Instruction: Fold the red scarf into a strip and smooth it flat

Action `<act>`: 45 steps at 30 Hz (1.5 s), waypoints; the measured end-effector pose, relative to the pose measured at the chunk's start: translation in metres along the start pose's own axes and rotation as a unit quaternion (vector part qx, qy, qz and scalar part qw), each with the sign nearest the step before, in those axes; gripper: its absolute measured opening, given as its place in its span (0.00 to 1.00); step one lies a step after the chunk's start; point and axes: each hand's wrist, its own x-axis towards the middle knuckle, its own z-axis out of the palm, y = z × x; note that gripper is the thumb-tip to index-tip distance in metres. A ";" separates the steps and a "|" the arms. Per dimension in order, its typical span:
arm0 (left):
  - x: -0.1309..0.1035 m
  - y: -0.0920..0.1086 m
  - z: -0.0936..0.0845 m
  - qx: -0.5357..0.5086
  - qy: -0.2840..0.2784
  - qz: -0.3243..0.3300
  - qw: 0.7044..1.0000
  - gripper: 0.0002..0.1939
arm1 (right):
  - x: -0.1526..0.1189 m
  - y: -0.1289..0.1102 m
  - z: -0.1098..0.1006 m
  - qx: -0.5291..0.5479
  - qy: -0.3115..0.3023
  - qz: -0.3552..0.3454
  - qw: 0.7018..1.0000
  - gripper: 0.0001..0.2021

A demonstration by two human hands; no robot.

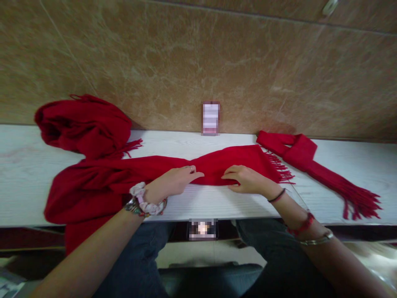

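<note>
A red fringed scarf lies lengthwise along the white table, its fringe toward the right. My left hand is closed on the scarf near its middle, where the cloth narrows and creases. Farther right, my right hand has its fingers curled at the near edge of the same scarf, close to the fringed end. The cloth between my hands is fairly flat. On the left the scarf bunches into loose folds, and red cloth hangs over the table's front edge. Some fingertips are hidden.
A heaped red scarf sits at the back left. To the right lies a narrow, looped red scarf with a fringe. A phone leans on the brown marbled wall. A blurred screen shows below the white table's front edge.
</note>
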 end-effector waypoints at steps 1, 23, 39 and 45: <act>0.000 -0.001 0.001 0.006 0.003 -0.002 1.000 0.30 | 0.000 -0.001 0.001 -0.007 -0.003 -0.001 1.000 0.17; 0.000 0.000 -0.002 0.053 0.042 -0.027 0.997 0.19 | -0.005 -0.008 0.015 -0.047 0.055 0.063 0.995 0.11; -0.003 0.003 -0.009 0.051 0.014 -0.010 0.999 0.18 | 0.051 0.003 -0.019 0.000 0.155 0.105 0.982 0.10; -0.005 0.003 0.000 0.046 0.032 0.002 0.998 0.18 | 0.110 0.017 -0.013 -0.053 0.012 0.138 0.989 0.14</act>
